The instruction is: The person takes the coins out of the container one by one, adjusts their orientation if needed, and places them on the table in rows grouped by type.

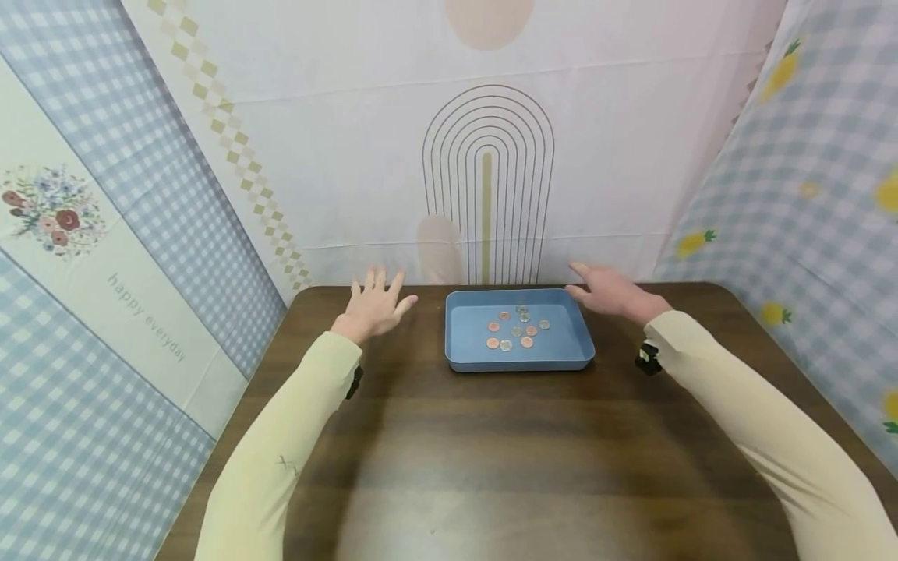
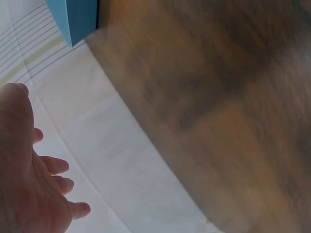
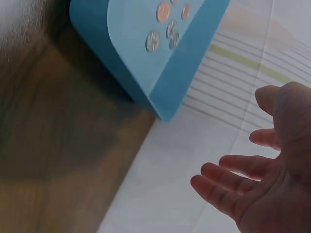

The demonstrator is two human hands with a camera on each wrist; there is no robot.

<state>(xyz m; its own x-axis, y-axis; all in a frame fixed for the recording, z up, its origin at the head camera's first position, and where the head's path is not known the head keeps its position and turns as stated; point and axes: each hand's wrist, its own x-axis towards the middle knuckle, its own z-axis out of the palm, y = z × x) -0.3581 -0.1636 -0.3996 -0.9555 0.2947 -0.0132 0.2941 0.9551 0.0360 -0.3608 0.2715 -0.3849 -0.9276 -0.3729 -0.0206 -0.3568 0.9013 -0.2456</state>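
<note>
A shallow blue tray (image 1: 459,351) sits at the far edge of the table, with several copper and silver coins (image 1: 517,332) lying flat on its bottom. My left hand (image 1: 374,305) is left of the tray and apart from it, fingers spread and nothing held. In the left wrist view its thumb and fingers (image 2: 65,165) show over the white cloth. Just beyond the tray's right side is my right hand (image 1: 617,294), holding nothing. Its loosely extended fingers (image 3: 223,187) appear in the right wrist view, near a corner of the tray (image 3: 141,92).
The dark wooden table (image 1: 449,444) spreads out in front, its rear edge against a white patterned cloth (image 1: 351,179). Checked cloths hang at the left (image 1: 189,140) and right (image 1: 807,234). Both sleeves have a black wrist device; the right one (image 1: 648,359) shows clearly.
</note>
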